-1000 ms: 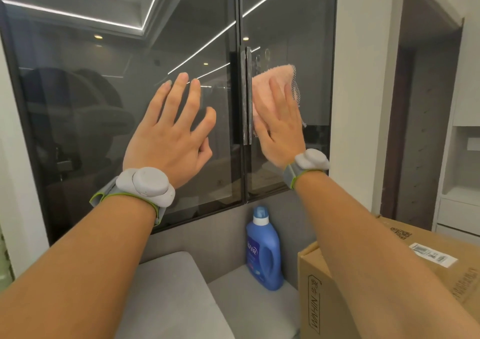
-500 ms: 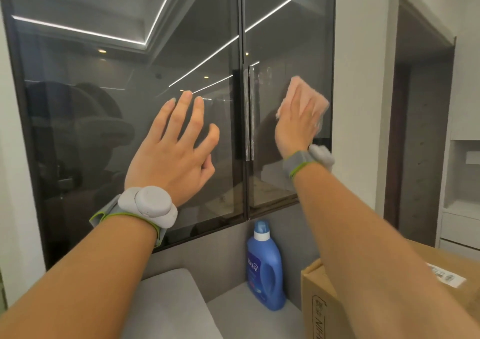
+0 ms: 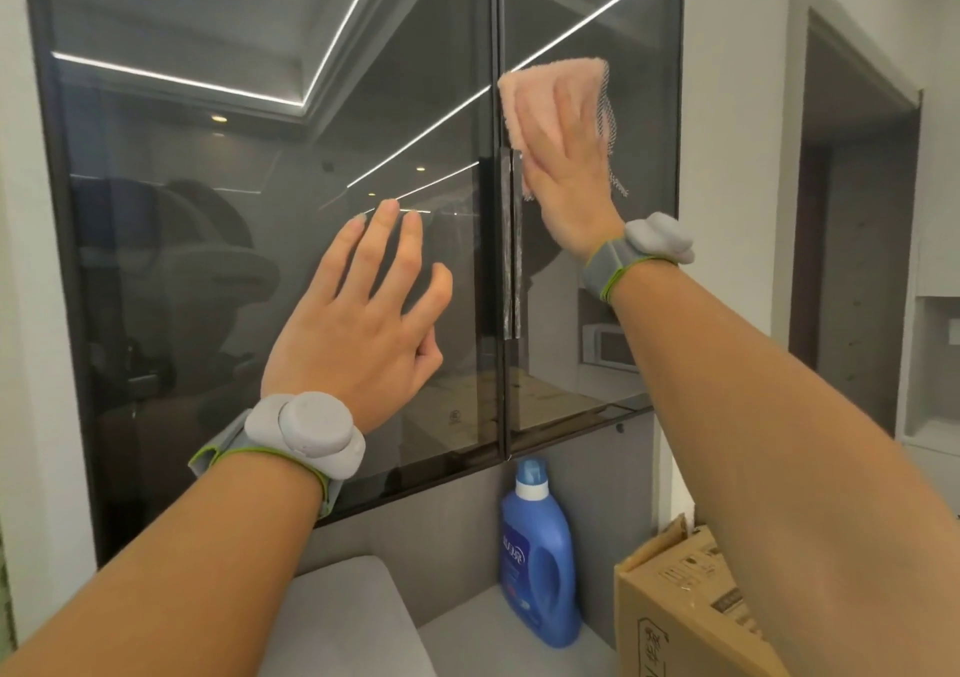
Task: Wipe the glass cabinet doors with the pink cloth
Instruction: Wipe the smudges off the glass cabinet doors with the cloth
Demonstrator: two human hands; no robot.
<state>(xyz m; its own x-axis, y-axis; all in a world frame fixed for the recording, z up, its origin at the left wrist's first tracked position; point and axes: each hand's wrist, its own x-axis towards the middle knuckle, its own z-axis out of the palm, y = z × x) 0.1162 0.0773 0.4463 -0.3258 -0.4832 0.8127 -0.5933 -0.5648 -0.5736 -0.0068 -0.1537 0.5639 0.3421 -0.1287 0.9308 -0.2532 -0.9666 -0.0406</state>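
Glass cabinet doors (image 3: 260, 209) — right hand (image 3: 569, 177) flat on pink cloth (image 3: 540, 99) | labels unreadable

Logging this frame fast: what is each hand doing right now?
Left hand: open, fingers spread, holding nothing, at the left glass door.
Right hand: open, flat, pressing the pink cloth on the right glass door.

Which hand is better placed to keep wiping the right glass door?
The right hand: it presses the pink cloth flat on the right door. The left hand is bare, spread at the left door.
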